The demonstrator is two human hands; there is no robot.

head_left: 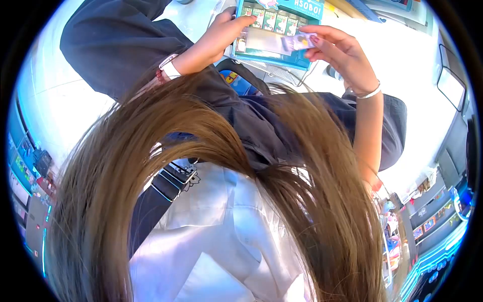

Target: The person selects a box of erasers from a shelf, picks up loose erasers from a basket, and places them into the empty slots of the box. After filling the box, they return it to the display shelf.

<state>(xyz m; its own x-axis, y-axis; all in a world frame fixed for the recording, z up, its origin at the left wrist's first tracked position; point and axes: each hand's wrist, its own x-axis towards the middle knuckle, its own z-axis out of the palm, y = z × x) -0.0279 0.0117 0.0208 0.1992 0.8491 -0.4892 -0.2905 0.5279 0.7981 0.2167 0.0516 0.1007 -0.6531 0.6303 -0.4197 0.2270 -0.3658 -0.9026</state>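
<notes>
A blue display box (314,11) with a printed lid sits at the top of the view, holding a row of small green-and-white packs (269,21). My left hand (217,40) is at the box's left side, with its fingers closed over the edge; what they grip is hard to make out. Between thumb and fingers, my right hand (338,53) pinches a small pale purple packet (298,42) over the box's front right part. A whitish translucent strip (264,40) lies across the front of the box, touching the packet.
Under the box is a wire rack (271,68). A blue bag with yellow lettering (236,83) shows below it. Long hair (176,116) hangs across the lower view. Shelves with goods (432,221) stand at the right, and others at the far left.
</notes>
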